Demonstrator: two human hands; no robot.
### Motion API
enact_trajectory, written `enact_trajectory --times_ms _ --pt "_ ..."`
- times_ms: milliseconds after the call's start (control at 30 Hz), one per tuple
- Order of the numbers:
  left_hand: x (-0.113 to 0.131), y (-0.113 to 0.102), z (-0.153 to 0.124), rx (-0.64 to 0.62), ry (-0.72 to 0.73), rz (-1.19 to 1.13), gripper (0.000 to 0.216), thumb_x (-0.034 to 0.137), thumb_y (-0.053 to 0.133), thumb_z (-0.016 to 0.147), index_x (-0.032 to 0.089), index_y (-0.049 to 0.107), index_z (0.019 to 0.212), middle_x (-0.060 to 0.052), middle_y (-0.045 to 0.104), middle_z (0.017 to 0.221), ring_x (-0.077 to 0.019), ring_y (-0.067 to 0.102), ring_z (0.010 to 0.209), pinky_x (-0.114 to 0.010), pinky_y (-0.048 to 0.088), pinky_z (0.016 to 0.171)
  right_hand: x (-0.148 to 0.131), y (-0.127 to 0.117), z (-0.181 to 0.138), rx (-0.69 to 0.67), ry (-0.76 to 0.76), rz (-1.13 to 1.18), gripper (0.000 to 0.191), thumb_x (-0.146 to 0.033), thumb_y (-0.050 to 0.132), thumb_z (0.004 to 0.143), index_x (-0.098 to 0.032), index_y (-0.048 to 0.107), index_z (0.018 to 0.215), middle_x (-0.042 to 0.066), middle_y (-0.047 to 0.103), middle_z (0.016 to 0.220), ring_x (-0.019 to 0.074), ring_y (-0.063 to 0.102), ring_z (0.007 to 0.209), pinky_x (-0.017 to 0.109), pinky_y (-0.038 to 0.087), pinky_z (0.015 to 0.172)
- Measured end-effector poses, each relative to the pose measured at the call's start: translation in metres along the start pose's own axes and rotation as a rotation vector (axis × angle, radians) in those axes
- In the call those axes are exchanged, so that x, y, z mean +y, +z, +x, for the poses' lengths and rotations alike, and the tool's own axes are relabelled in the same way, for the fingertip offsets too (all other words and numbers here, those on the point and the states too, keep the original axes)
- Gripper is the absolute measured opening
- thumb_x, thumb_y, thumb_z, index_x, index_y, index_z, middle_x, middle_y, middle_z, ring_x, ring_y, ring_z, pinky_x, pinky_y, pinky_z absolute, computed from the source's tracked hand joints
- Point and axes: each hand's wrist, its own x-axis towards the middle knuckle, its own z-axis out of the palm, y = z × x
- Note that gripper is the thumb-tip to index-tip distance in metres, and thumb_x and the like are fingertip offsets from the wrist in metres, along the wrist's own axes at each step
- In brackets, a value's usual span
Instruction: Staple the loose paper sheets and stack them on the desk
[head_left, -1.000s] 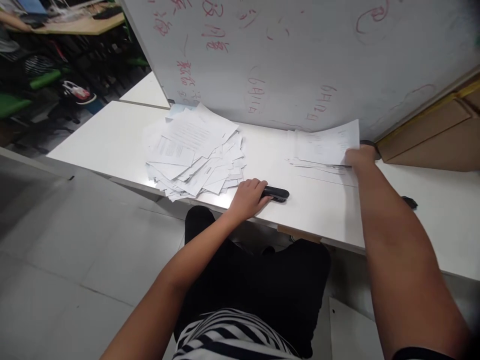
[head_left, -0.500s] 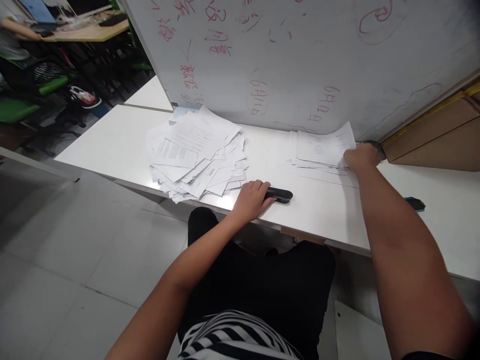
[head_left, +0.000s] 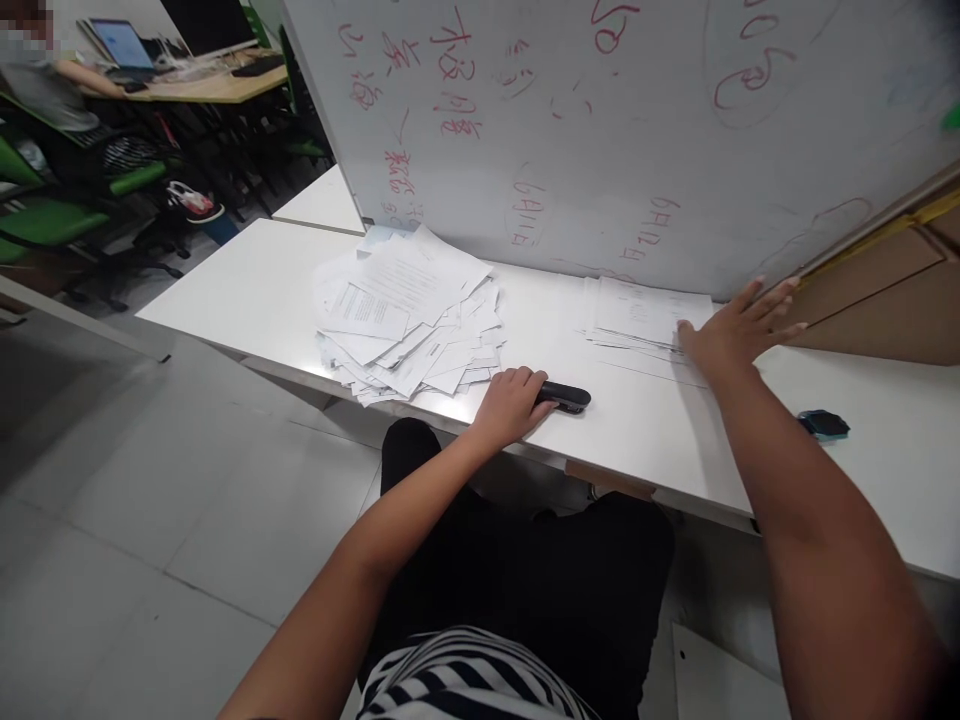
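Observation:
My left hand [head_left: 513, 404] is wrapped round one end of a black stapler [head_left: 568, 396], which lies on the white table [head_left: 547, 440] near its front edge. My right hand [head_left: 733, 332] is spread open at the right end of a low stack of printed sheets [head_left: 637, 310]. Its thumb touches the edge of the papers, and the other fingers point away to the right. To the left of the stapler, a large loose heap of printed papers [head_left: 412, 310] lies with sheets turned at many angles.
A whiteboard [head_left: 570, 130] with red writing stands along the table's back edge. Cardboard boxes [head_left: 885, 290] rise at the right, with a small dark object [head_left: 823, 425] before them. At the far left, a person [head_left: 52, 90] sits at a wooden desk [head_left: 217, 88].
My right hand has let go of the lifted corner of the top sheet and spread its fingers. That sheet now lies flatter. My left hand stays on the stapler; the view has shifted slightly.

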Motion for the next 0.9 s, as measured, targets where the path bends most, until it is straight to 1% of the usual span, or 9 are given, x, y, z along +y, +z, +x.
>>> enact_trajectory --times_ms 67,167,233,400,500,600,700,800,900 --pt "-0.001 0.001 0.0 0.002 0.005 -0.003 0.036 0.045 0.05 0.092 0.019 0.052 0.116 -0.008 0.06 0.103 -0.0239 0.055 0.095 -0.037 0.042 0.084 0.005 0.002 -0.022 -0.056 -0.122 0.023 0.091 -0.06 0.044 0.088 -0.007 0.006 0.152 0.027 -0.008 0.157 0.0397 -0.001 0.144 0.066 0.005 0.108" --pt "-0.003 0.003 -0.001 0.003 0.002 -0.016 0.042 0.046 0.049 0.092 0.018 0.049 0.123 -0.01 0.06 0.105 -0.0262 0.056 0.099 -0.039 0.043 0.085 0.013 0.011 -0.048 -0.331 -0.21 0.052 0.073 -0.062 0.026 0.092 -0.016 0.027 0.149 0.02 0.012 0.158 0.0365 0.012 0.144 0.066 0.006 0.109" --pt "-0.005 0.004 -0.001 0.019 0.004 -0.056 0.052 0.049 0.052 0.09 0.018 0.042 0.131 -0.012 0.06 0.112 -0.0276 0.056 0.106 -0.041 0.043 0.089 0.018 0.02 -0.059 -0.38 -0.234 0.089 0.069 -0.06 0.023 0.093 -0.018 0.035 0.146 0.018 0.025 0.155 0.0352 0.021 0.142 0.065 0.012 0.109" --pt "-0.01 0.006 -0.006 0.182 0.086 -0.178 0.084 0.059 0.068 0.075 0.019 0.032 0.139 -0.016 0.048 0.136 -0.0292 0.043 0.128 -0.043 0.036 0.106 0.022 0.033 -0.07 -0.023 -0.227 0.185 0.066 -0.054 0.028 0.094 -0.014 0.031 0.147 0.021 0.031 0.152 0.0345 0.026 0.14 0.059 0.024 0.108" --pt "-0.02 -0.002 -0.004 0.32 0.078 -0.232 0.061 0.053 0.061 0.083 0.019 0.042 0.13 -0.015 0.054 0.129 -0.0271 0.047 0.125 -0.044 0.037 0.105 0.019 0.03 -0.073 0.033 -0.14 0.187 0.066 -0.052 0.029 0.094 -0.013 0.031 0.147 0.023 0.034 0.149 0.0358 0.029 0.138 0.06 0.027 0.105" --pt "-0.054 -0.025 0.015 0.394 -0.061 -0.167 0.036 0.043 0.049 0.092 0.02 0.052 0.119 -0.011 0.059 0.121 -0.0254 0.05 0.12 -0.045 0.037 0.104 0.019 0.029 -0.073 0.056 -0.112 0.174 0.064 -0.051 0.028 0.094 -0.014 0.033 0.146 0.02 0.034 0.151 0.0335 0.027 0.139 0.059 0.025 0.107" --pt "-0.111 -0.056 0.045 0.259 -0.228 0.032 0.042 0.045 0.049 0.089 0.019 0.053 0.122 -0.011 0.056 0.129 -0.0296 0.042 0.128 -0.047 0.031 0.107 0.021 0.031 -0.07 0.083 -0.106 0.175 0.062 -0.051 0.028 0.095 -0.014 0.036 0.144 0.019 0.036 0.15 0.0321 0.026 0.14 0.057 0.024 0.108" --pt "-0.162 -0.081 0.063 0.067 -0.416 0.245 0.076 0.059 0.057 0.077 0.018 0.04 0.139 -0.016 0.036 0.15 -0.0401 0.019 0.141 -0.058 0.019 0.11 0.023 0.034 -0.069 0.101 -0.093 0.198 0.06 -0.05 0.03 0.095 -0.013 0.04 0.141 0.02 0.04 0.146 0.0323 0.029 0.138 0.056 0.024 0.108" --pt "-0.189 -0.086 0.064 -0.106 -0.522 0.287 0.086 0.068 0.049 0.077 0.019 0.032 0.146 -0.017 0.035 0.151 -0.0406 0.024 0.14 -0.062 0.015 0.109 0.024 0.037 -0.068 0.122 -0.106 0.227 0.058 -0.048 0.031 0.094 -0.013 0.042 0.139 0.02 0.044 0.142 0.0327 0.032 0.135 0.055 0.026 0.106"
